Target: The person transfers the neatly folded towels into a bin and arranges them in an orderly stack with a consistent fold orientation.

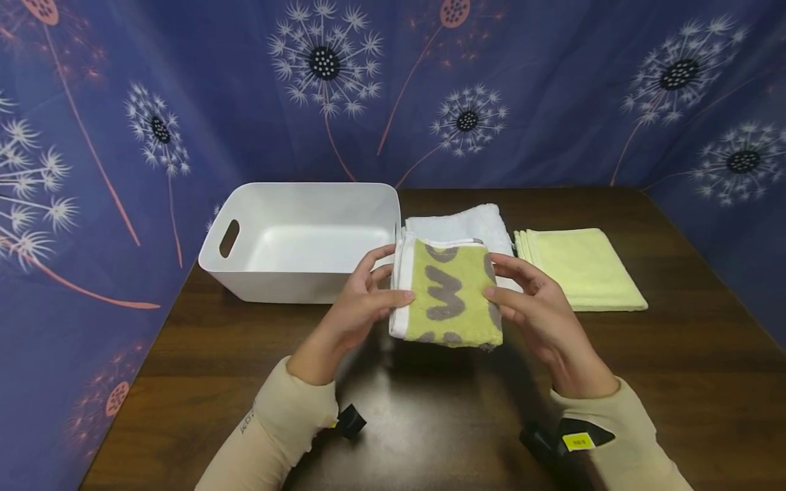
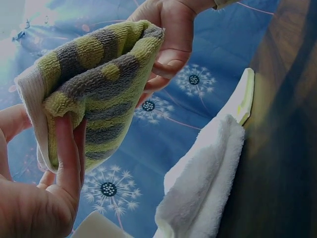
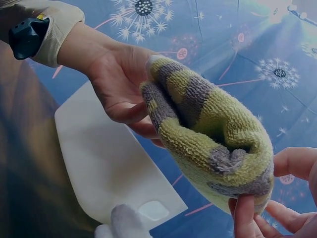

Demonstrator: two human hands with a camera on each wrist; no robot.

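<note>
Both hands hold up a folded yellow-green towel (image 1: 457, 290) with grey markings and a white border, above the dark table. My left hand (image 1: 353, 310) grips its white-bordered left side, thumb on the front face. On the opposite side, my right hand (image 1: 543, 314) pinches the edge with its thumb in front. The left wrist view shows the towel's folded layers (image 2: 99, 74) bulging apart, with left fingers (image 2: 69, 153) tucked against the fold. Seen from the right wrist, right fingers (image 3: 245, 213) press under the towel's lower corner.
A white plastic bin (image 1: 295, 286) with an oval handle hole stands at the back left. Behind the held towel lies a white towel (image 1: 473, 221), partly hidden. A folded pale yellow towel (image 1: 583, 269) lies to its right. A patterned blue cloth (image 1: 393, 88) hangs behind the table.
</note>
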